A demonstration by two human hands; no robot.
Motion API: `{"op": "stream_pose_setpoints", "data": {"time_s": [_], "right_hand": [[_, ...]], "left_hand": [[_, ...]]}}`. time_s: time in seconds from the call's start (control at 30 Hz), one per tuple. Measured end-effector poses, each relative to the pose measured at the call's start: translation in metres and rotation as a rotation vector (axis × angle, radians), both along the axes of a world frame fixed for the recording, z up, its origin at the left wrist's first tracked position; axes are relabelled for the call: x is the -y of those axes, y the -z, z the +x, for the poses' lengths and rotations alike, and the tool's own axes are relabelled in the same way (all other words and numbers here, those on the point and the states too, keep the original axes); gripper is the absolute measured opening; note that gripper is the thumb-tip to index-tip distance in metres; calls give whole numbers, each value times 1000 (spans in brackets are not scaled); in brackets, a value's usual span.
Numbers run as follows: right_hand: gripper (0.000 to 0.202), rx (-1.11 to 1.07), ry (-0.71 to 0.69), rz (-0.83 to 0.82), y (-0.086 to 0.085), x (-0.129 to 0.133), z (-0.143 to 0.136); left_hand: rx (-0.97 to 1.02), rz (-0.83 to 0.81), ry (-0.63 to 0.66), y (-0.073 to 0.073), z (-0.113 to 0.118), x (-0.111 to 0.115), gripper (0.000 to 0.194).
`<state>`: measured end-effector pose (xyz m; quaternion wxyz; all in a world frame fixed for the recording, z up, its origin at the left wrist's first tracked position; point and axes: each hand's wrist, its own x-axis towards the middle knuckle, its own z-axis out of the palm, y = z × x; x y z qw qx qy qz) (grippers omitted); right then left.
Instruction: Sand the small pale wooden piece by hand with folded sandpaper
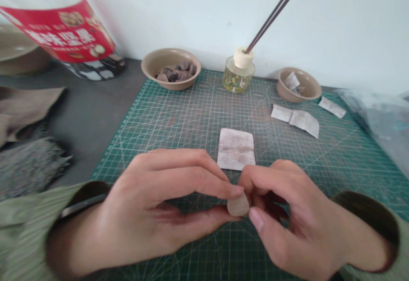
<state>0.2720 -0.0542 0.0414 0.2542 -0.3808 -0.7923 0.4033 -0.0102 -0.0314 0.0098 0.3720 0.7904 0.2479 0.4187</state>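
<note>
Between the thumb and fingers of my left hand [172, 204] is a small, flat, tan teardrop-shaped piece [238, 205], perhaps wood or stone; its material is not clear. My right hand [297, 217] is closed at the right edge of the same piece, with the thumb tip against it and the other fingers curled behind, partly hidden. Just beyond the fingertips, a whitish square pad [236, 148] with a crease across its middle lies flat on the green cutting mat [191, 115].
At the back stand a bowl of brown stones [147, 69], a reed diffuser [238, 76] and a smaller bowl [287, 93] holding whitish pieces. Folded whitish strips [303, 121] lie at right near clear plastic [380, 115]. A red-labelled bag [73, 34] and grey-brown cloths [28, 162] are left.
</note>
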Motion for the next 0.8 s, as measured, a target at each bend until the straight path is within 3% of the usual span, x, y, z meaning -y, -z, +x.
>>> {"op": "stream_pose_setpoints", "data": {"time_s": [0.43,0.8], "right_hand": [[23,-40,-27,-55,5,0,2],[16,-44,-19,-23,4,1,-1]], "left_hand": [[24,5,14,1,3,0,15],[21,-7,-6,3,1,3,15]]}}
